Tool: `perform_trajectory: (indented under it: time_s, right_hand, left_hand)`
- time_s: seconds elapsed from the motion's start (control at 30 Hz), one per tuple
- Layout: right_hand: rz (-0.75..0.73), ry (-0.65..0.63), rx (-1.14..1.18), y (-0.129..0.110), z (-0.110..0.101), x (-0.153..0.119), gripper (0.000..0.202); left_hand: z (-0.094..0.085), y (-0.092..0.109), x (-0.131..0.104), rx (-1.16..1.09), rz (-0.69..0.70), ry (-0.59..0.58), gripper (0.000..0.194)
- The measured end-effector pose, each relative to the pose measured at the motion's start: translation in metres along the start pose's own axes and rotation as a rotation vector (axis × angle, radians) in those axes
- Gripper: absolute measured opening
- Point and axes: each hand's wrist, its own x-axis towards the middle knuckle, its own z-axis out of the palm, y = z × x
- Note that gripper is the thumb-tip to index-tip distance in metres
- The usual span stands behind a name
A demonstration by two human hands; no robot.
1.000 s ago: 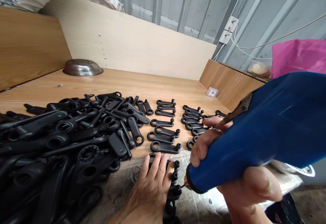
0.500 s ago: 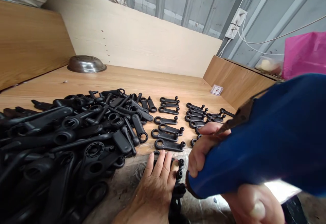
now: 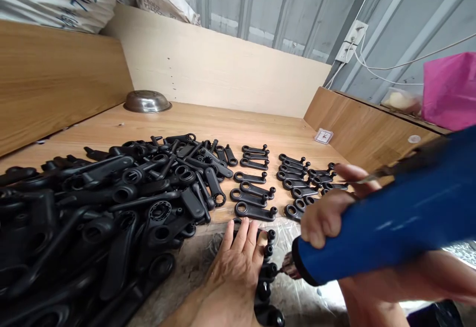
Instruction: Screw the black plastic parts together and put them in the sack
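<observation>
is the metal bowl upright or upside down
Upside down: the metal bowl sits with its wide rim on the wooden tabletop and its narrower, closed base facing up.

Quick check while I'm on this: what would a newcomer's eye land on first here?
Probably the big blue power tool at the right, gripped in the right hand, its tip towards the row of black handles beside and under the left hand. Next, the heap of handles across the table's left side, then the bright pink bag at the upper right.
</observation>
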Motion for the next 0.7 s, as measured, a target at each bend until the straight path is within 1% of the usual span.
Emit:
perform_trajectory:
  time_s: [0.07,0.17,0.33,0.47,0.53,0.6,0.7]
  right_hand:
    - [0.059,-0.045,0.031,0.007,0.000,0.001,0.062]
    - [0.083,-0.073,0.068,0.012,-0.001,0.001,0.062]
    - [0.112,-0.064,0.073,0.009,-0.001,-0.001,0.057]
    - [0.108,-0.057,0.038,0.011,-0.003,-0.002,0.064]
    - [0.104,-0.060,0.028,0.011,-0.003,-0.002,0.067]
    - [0.100,-0.081,0.028,0.011,-0.002,-0.002,0.065]
    - [0.106,-0.109,0.009,0.010,0.002,-0.001,0.063]
  left_hand:
    - [0.006,-0.004,0.000,-0.018,0.034,-0.016,0.040]
    - [0.009,-0.005,0.001,-0.049,0.030,-0.031,0.041]
    - [0.002,0.001,0.002,-0.028,-0.036,-0.068,0.039]
    - [-0.007,0.004,0.003,-0.051,-0.013,-0.093,0.039]
    - [-0.011,0.004,0.004,-0.054,-0.049,-0.091,0.038]
    - [-0.014,0.004,0.004,-0.041,-0.071,-0.101,0.038]
    - [-0.013,0.002,0.004,-0.062,-0.010,-0.133,0.041]
